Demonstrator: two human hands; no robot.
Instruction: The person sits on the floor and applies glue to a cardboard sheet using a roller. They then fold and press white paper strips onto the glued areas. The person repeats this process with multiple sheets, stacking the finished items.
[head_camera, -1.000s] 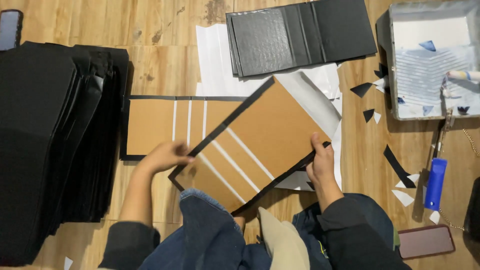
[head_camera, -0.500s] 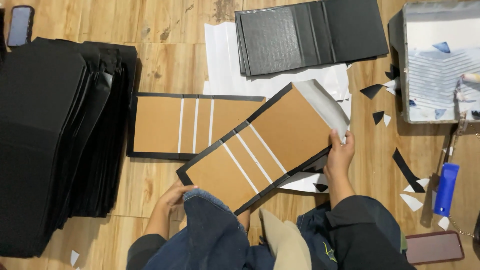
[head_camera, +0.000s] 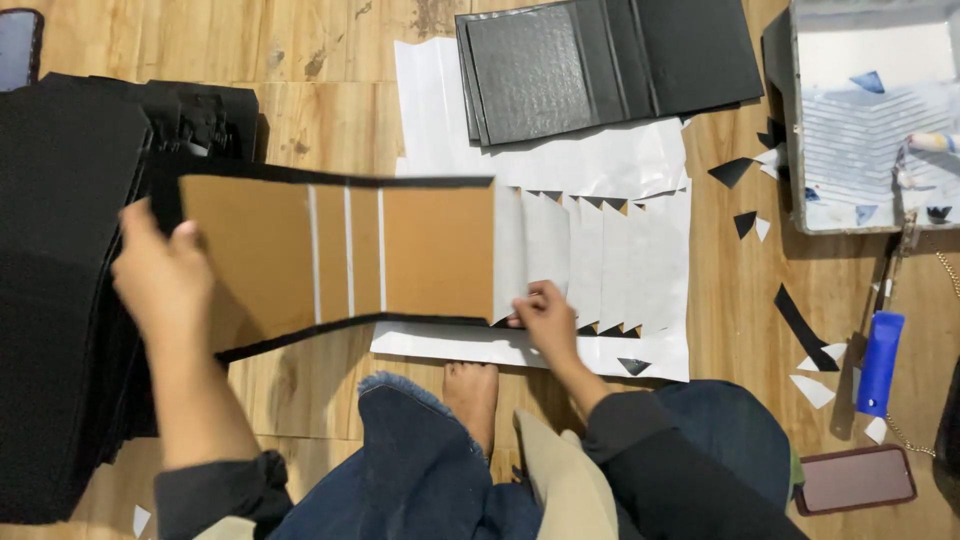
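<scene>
- Two hands share one job: the left hand (head_camera: 165, 275) grips the outer end of a brown cardboard cover (head_camera: 330, 255) edged in black, fingers closed over that end, and holds it raised and tilted.
- Inward from that grip the cover runs across to the right hand (head_camera: 545, 310), whose fingertips press together at the cover's lower near corner, where it meets the row of white paper sheets (head_camera: 600, 260) fanned out in overlapping strips; whether they pinch the cover or a sheet I cannot tell.
- Judging by this, the step is handling one cover between the working spot and the tall stack of black covers (head_camera: 60, 300), which lies just beyond and under the left grip.
- Farther out from the right grip sit finished-looking black folded covers (head_camera: 600, 60), a tray (head_camera: 790, 120) and a blue-handled tool (head_camera: 880, 362).
- The next move calls for a steady two-end hold, so the hinged panels don't fold or scrape the sheets beneath.
</scene>
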